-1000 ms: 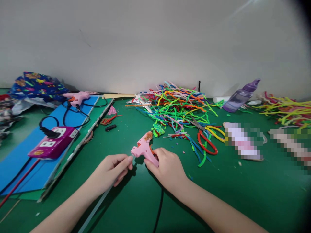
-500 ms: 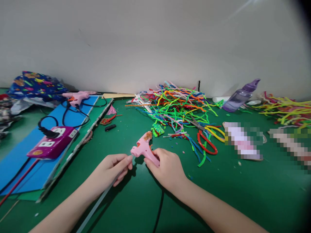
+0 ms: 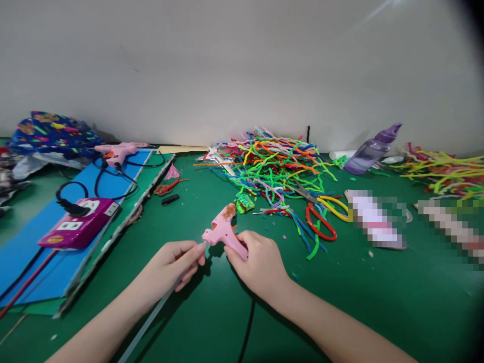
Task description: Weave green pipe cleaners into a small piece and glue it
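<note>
Only our view has slid a little, so we're at the same step. Over our green bench (image 3: 212, 327), our left hand (image 3: 177, 261) has fingers pinching a long, smooth, cloudy stick (image 3: 148, 321) behind the pink plastic glue gun (image 3: 221, 233); our right hand (image 3: 260, 259) wraps its handle (image 3: 238, 248). Fuzzy strings (image 3: 272, 164) lie beyond.

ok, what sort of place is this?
Likely a craft workspace: pink plastic glue gun in the right hand, a heap of multicoloured fuzzy strands, and metal scissors with one red and one yellow handle.
</note>
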Available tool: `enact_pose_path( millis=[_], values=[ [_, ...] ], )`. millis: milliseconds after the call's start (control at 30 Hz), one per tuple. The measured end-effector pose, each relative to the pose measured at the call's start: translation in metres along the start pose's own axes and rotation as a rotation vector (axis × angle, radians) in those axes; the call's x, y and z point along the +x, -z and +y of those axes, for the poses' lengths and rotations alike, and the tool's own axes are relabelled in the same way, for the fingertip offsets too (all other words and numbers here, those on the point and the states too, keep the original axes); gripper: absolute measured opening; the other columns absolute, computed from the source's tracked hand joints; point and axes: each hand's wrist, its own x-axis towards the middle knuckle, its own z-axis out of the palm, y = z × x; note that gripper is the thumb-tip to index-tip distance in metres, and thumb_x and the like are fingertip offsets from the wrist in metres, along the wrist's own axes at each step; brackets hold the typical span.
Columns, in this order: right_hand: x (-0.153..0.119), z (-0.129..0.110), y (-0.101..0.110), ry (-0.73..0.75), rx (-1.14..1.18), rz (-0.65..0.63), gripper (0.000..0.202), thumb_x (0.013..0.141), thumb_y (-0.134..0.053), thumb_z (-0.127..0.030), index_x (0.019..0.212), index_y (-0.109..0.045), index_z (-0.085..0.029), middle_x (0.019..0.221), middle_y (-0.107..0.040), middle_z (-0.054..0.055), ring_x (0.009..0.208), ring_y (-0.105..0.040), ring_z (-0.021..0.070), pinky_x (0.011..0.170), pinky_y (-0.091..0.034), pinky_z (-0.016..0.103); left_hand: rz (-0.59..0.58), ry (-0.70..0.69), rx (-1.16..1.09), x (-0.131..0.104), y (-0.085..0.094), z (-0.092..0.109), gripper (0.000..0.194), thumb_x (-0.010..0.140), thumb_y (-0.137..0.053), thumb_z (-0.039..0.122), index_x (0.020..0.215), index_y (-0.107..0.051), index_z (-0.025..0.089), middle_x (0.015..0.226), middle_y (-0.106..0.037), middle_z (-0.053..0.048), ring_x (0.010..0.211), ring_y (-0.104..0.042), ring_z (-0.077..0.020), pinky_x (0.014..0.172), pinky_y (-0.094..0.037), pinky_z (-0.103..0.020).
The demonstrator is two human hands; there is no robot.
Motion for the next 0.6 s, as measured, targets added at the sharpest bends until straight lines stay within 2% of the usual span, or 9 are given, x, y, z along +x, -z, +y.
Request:
enact_pose_path(
  millis=[267,400,500,600],
  values=[
    [-0.0002,0.0021,-0.0003,-0.056,0.116,0.044,0.025,0.077,-0.06,-0.043,0.086,-0.062,-0.02,0.081,-0.069,0.002,0.07,-0.063,0.0176,0.062,-0.039,0.026,-0.001,-0.002,0.001,-0.0003,0.0019,-0.0003,0.047,0.081,-0.048,0.059,0.068,-0.052,0.014,0.04,-0.037,0.009,0.033,-0.032,-0.0038,0.037,-0.02,-0.017],
    [0.0007,0.0021,0.0002,-0.089,0.165,0.05,0.029,0.071,-0.065,-0.047,0.081,-0.06,-0.02,0.072,-0.067,0.0,0.065,-0.061,0.0159,0.058,-0.038,0.025,0.007,-0.011,0.006,-0.001,0.0028,0.0023,0.047,0.081,-0.048,0.059,0.068,-0.052,0.014,0.04,-0.037,0.009,0.033,-0.033,-0.0041,0.037,-0.021,-0.018],
    [0.0018,0.0028,-0.0001,-0.103,0.177,0.03,0.029,0.071,-0.064,-0.048,0.078,-0.062,-0.02,0.069,-0.067,0.0,0.063,-0.061,0.0157,0.057,-0.037,0.024,0.005,-0.005,0.011,-0.0017,0.0023,0.0021,0.047,0.081,-0.048,0.059,0.068,-0.052,0.014,0.04,-0.037,0.009,0.033,-0.033,-0.0042,0.037,-0.021,-0.018],
    [0.0031,0.0046,-0.001,-0.1,0.2,0.004,0.026,0.073,-0.064,-0.045,0.081,-0.065,-0.021,0.075,-0.07,0.002,0.068,-0.064,0.0165,0.059,-0.04,0.024,-0.016,0.004,0.016,-0.0022,0.0011,0.0006,0.047,0.081,-0.048,0.059,0.069,-0.052,0.014,0.04,-0.038,0.009,0.033,-0.033,-0.0043,0.037,-0.021,-0.018]
  ],
)
